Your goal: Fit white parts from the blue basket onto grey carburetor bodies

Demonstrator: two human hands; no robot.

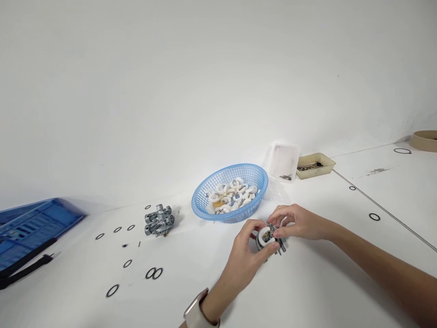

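Note:
A grey metal carburetor (pixel 282 246) with a white ring-shaped float (pixel 262 238) on top is held just above or on the white table; I cannot tell which. My left hand (pixel 246 248) grips it from the left, thumb in front and fingers behind. My right hand (pixel 295 222) reaches in from the right, its thumb and fingers pinched at the brass parts beside the float. Whatever is between those fingertips is too small to make out. Beyond my hands stands a blue plastic basket (pixel 198 207) holding many white floats (pixel 235 193) with small metal bits.
More grey carburetor bodies (pixel 159 220) stand at left, among scattered black rubber rings (pixel 112 290). A blue crate (pixel 37 232) is at far left. Behind, a white tray (pixel 285 159) and a cream tray (pixel 317 172) hold small parts. A tan container (pixel 423 141) is at far right.

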